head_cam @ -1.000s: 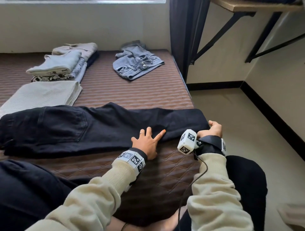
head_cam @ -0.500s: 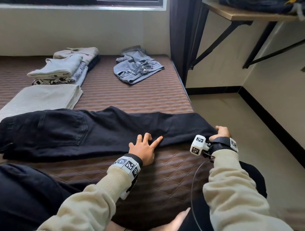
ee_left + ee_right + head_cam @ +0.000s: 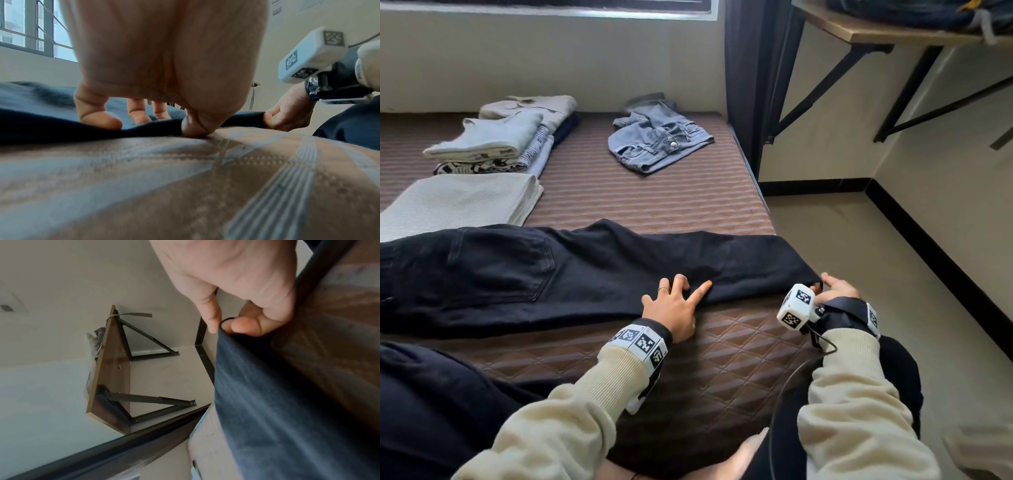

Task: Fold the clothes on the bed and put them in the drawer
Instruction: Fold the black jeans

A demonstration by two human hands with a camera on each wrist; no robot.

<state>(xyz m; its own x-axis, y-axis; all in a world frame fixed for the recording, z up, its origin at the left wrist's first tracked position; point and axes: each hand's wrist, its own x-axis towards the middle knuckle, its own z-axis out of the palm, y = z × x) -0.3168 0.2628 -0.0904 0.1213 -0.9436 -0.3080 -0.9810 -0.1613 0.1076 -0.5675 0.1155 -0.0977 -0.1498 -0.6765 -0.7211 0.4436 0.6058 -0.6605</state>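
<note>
Head view: left hand (image 3: 674, 310) fingers spread, pressing black trousers (image 3: 571, 270) onto a brown quilted mattress (image 3: 736, 359); right hand (image 3: 837, 289) pinches the hem beside beige walls (image 3: 825, 130).

1. Left hand (image 3: 674, 310) is flat, fingers spread, pressing down. In the left wrist view the fingertips (image 3: 100, 119) and thumb are planted.
2. Right hand (image 3: 837, 288) sits out at the far right, thumb and curled fingers (image 3: 244, 326) pinching a cloth edge.
3. Both forearms reach forward in cream sleeves (image 3: 842, 404), each wrist wearing a black strap with a marker-covered tracker (image 3: 796, 306).
4. Hands are well apart, left one closer in.
</note>
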